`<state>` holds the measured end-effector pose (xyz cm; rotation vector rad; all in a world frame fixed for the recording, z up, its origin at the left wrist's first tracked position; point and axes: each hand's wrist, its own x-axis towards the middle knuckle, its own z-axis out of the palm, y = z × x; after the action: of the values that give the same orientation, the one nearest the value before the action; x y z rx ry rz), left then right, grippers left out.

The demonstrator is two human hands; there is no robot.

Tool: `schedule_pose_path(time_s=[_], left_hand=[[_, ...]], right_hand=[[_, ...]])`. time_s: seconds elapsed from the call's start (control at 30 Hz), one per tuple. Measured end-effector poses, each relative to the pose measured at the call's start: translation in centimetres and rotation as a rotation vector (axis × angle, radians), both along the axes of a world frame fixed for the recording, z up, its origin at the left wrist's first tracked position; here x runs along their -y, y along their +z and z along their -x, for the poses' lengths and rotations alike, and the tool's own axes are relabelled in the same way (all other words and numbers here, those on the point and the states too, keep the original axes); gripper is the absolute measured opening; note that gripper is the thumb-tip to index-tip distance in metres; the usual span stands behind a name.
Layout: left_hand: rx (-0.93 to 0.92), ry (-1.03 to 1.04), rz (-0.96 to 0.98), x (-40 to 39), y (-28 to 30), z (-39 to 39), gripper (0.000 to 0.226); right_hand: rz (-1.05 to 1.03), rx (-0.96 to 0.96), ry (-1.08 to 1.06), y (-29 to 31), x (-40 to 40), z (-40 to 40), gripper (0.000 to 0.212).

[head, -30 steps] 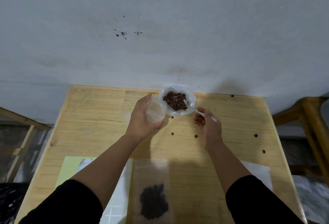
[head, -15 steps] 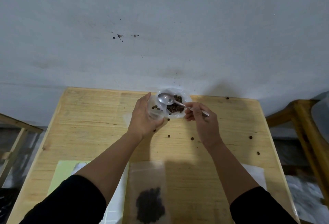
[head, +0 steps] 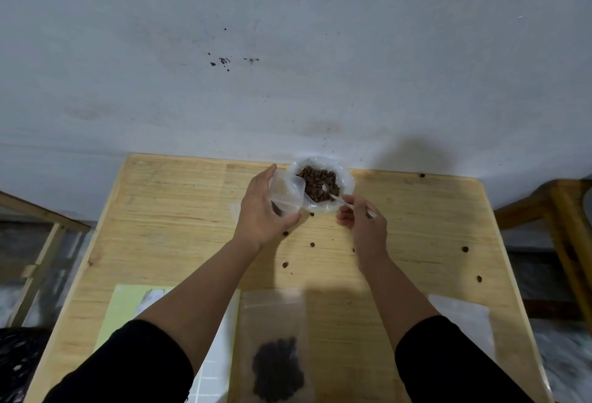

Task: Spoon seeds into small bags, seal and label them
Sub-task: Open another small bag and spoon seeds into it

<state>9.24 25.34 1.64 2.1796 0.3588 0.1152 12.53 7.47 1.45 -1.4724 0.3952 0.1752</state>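
My left hand (head: 261,210) holds a small clear plastic bag (head: 286,195) open, upright, at the far middle of the wooden table (head: 179,210). Just right of it sits a plastic-lined bowl (head: 347,183) of brown seeds (head: 315,179). My right hand (head: 363,223) pinches the handle of a metal spoon (head: 333,195) whose bowl dips into the seeds. A filled clear bag (head: 275,345) with dark seeds lies flat near the front edge, between my forearms.
Several loose seeds (head: 312,245) are scattered over the table's middle and right. A pale green sheet (head: 123,309) lies front left and a white sheet (head: 464,319) front right. A wooden chair (head: 557,213) stands to the right, a wooden frame (head: 38,236) to the left.
The spoon was lifted over the small bag half a second ago; now it is back down in the seed bowl. My left hand keeps holding the bag.
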Motion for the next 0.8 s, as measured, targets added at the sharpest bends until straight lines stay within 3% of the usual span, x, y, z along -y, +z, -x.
schedule_pose_path(time_s=[0.13,0.47,0.67,0.8], left_hand=[[-0.004,-0.001,0.027,0.0,-0.1,0.0,0.099],[-0.015,0.004,0.068,0.2,0.0,-0.3,0.101],[-0.013,-0.001,0.086,0.3,0.1,-0.3,0.102],[-0.002,-0.006,0.093,0.1,-0.1,-0.2,0.102]], right_hand=[[-0.225,-0.111,-0.1,0.5,0.5,-0.1,0.027],[-0.315,0.018,0.025,4.0,1.9,0.1,0.029],[-0.029,0.233,0.307,5.5,1.7,0.9,0.026],[0.025,0.297,0.262,5.2,2.4,0.5,0.025]])
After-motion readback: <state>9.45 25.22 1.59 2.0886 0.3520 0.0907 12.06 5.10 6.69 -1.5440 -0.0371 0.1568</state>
